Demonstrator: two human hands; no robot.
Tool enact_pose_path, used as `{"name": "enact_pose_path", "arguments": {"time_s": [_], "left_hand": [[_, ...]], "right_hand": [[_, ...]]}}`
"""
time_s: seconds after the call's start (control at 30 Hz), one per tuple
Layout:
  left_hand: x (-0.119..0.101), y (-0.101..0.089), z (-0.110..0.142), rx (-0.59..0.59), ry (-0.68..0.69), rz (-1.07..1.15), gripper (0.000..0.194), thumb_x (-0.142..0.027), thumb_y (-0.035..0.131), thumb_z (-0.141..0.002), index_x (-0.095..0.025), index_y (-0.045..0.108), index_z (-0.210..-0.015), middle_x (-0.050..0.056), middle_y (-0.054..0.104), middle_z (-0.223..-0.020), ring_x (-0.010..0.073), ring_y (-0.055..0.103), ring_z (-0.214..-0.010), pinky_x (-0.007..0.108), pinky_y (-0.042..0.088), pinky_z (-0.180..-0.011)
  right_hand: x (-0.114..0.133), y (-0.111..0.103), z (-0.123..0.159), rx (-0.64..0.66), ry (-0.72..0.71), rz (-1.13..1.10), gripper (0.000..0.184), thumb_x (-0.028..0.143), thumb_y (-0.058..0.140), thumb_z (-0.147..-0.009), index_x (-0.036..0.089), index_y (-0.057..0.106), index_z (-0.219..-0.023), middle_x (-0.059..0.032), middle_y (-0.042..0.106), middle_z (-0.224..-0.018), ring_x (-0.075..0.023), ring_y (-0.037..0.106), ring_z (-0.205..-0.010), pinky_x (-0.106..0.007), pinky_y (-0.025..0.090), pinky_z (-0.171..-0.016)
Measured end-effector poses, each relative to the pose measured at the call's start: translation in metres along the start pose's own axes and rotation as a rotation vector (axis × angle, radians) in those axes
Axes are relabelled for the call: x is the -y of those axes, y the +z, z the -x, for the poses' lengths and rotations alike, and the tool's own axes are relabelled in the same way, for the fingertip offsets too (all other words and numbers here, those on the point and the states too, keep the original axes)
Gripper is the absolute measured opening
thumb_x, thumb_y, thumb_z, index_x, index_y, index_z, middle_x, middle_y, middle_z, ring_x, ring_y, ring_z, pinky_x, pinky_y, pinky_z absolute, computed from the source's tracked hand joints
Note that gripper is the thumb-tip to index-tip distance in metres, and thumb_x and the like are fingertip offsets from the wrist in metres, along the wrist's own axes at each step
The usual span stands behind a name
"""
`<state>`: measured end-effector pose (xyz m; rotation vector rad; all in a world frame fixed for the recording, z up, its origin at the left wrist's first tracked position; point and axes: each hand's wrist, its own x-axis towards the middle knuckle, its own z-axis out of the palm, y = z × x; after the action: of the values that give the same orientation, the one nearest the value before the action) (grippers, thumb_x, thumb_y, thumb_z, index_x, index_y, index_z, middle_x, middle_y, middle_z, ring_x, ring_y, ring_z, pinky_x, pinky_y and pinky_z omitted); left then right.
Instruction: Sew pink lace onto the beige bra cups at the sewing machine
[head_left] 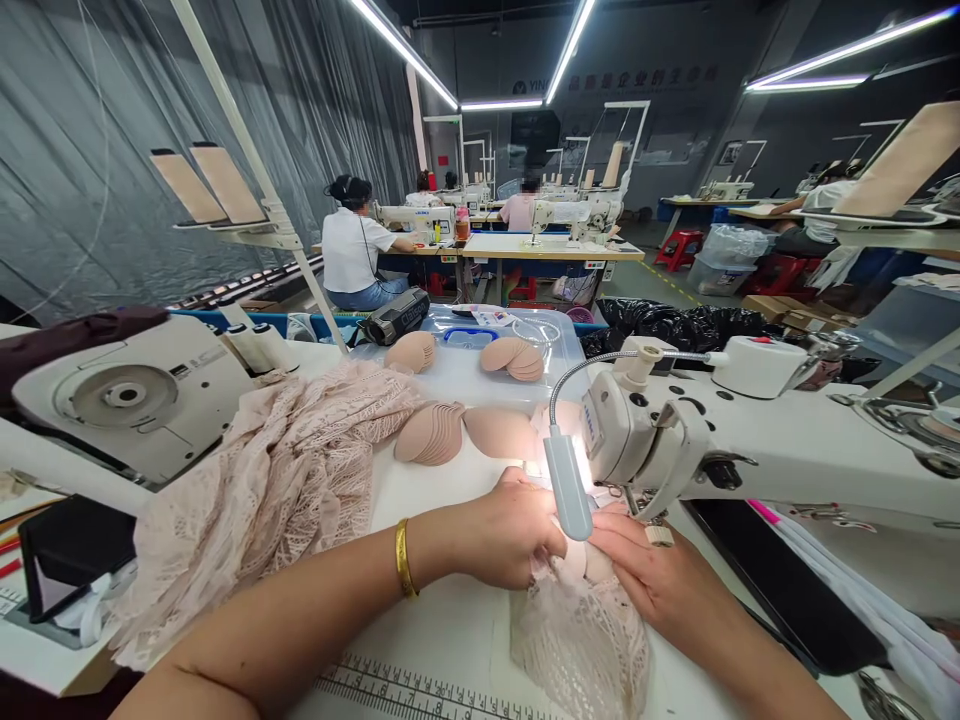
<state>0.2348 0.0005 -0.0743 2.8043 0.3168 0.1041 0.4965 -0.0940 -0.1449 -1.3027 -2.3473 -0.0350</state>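
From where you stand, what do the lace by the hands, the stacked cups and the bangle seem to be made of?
Lace: thin, sheer textile, judging by its openwork pattern; I can't tell the fibre.
Stacked cups: probably moulded foam or padded fabric, matt, judging by their smooth, even curve.
Bangle: likely metal, polished, judging by its golden shine; solid or plated, I can't tell.

"Where could a hand pass?"
"Across the table (466,630), between the left hand (491,535) and the ruler (405,692)."
"And what stood in the way?"
"Machine (720,430) over the right hand (649,570), lamp (568,487) close above the left, heaped lace (300,470) leftward, cups (429,437) ahead."
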Motion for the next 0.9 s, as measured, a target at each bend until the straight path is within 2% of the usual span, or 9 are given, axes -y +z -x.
{"name": "enact_pose_path", "arguments": {"time_s": [0.1,0.17,0.23,0.3,0.4,0.63,0.77,0.83,0.9], "left_hand": [[0.006,-0.003,-0.002,0.010,-0.019,0.032,0.013,-0.006,0.064,-0.079,-0.018,0.061,-0.077,0.003,0.067,-0.092,0.0216,0.058,-0.091,0.041,0.033,-0.087],[0.008,-0.004,-0.002,0.008,-0.011,0.027,0.017,-0.004,0.066,-0.074,-0.017,0.056,-0.074,0.001,0.067,-0.091,0.0203,0.056,-0.088,0.041,0.032,-0.086],[0.007,-0.005,-0.001,0.013,0.032,-0.002,0.020,-0.002,0.065,-0.069,-0.017,0.053,-0.072,0.001,0.066,-0.087,0.0202,0.055,-0.085,0.040,0.031,-0.085],[0.006,-0.006,0.002,0.010,0.085,-0.037,0.022,0.000,0.063,-0.066,-0.018,0.054,-0.074,0.001,0.067,-0.086,0.0218,0.056,-0.084,0.040,0.030,-0.083],[0.005,-0.006,0.004,-0.023,0.120,-0.071,0.026,0.000,0.061,-0.063,-0.021,0.058,-0.079,0.001,0.068,-0.085,0.0236,0.056,-0.084,0.040,0.028,-0.082],[0.014,0.001,-0.002,-0.035,0.072,-0.086,0.021,-0.004,0.064,-0.067,-0.019,0.053,-0.076,0.000,0.068,-0.087,0.0218,0.055,-0.086,0.040,0.026,-0.080],[0.019,0.001,-0.004,-0.055,0.038,-0.064,0.018,-0.007,0.065,-0.072,-0.021,0.057,-0.080,0.001,0.068,-0.086,0.0218,0.053,-0.084,0.040,0.027,-0.079],[0.021,-0.001,-0.005,-0.056,0.031,-0.068,0.017,-0.007,0.064,-0.072,-0.021,0.058,-0.080,0.001,0.066,-0.085,0.0216,0.053,-0.083,0.040,0.028,-0.079],[0.022,-0.003,-0.005,-0.067,0.009,-0.098,0.016,-0.008,0.064,-0.071,-0.021,0.059,-0.079,0.001,0.065,-0.084,0.0218,0.052,-0.083,0.040,0.029,-0.080]], "right_hand": [[0.001,-0.005,-0.001,0.048,-0.048,-0.051,0.034,0.011,0.045,-0.105,0.029,0.073,-0.109,-0.0040,0.078,-0.123,-0.0239,0.070,-0.105,-0.034,0.059,-0.084],[0.004,-0.010,-0.001,0.073,-0.028,-0.083,0.034,0.010,0.043,-0.104,0.027,0.070,-0.094,-0.0038,0.078,-0.116,-0.0225,0.069,-0.100,-0.033,0.058,-0.081],[0.006,-0.015,-0.002,0.103,-0.018,-0.108,0.035,0.009,0.041,-0.104,0.026,0.066,-0.087,-0.0030,0.078,-0.111,-0.0209,0.068,-0.093,-0.031,0.057,-0.076],[0.008,-0.020,-0.004,0.131,-0.030,-0.125,0.034,0.010,0.042,-0.104,0.027,0.066,-0.088,-0.0019,0.078,-0.109,-0.0198,0.068,-0.088,-0.030,0.057,-0.072],[0.009,-0.023,-0.006,0.134,-0.031,-0.112,0.034,0.012,0.042,-0.105,0.028,0.068,-0.090,-0.0013,0.078,-0.109,-0.0200,0.070,-0.088,-0.032,0.059,-0.076],[0.003,-0.008,0.006,0.051,0.082,-0.002,0.038,0.018,0.040,-0.106,0.031,0.076,-0.104,-0.0031,0.077,-0.128,-0.0248,0.074,-0.105,-0.037,0.062,-0.081],[0.001,-0.012,0.005,-0.012,0.115,0.060,0.040,0.022,0.039,-0.108,0.031,0.076,-0.121,-0.0055,0.079,-0.118,-0.0276,0.072,-0.111,-0.041,0.062,-0.087],[0.002,-0.018,0.001,-0.072,0.074,0.084,0.040,0.022,0.039,-0.108,0.029,0.078,-0.113,-0.0061,0.080,-0.110,-0.0274,0.073,-0.105,-0.040,0.063,-0.084],[0.003,-0.023,-0.005,-0.138,0.015,0.112,0.040,0.022,0.040,-0.108,0.028,0.076,-0.095,-0.0071,0.080,-0.106,-0.0276,0.075,-0.099,-0.040,0.063,-0.081]]}}
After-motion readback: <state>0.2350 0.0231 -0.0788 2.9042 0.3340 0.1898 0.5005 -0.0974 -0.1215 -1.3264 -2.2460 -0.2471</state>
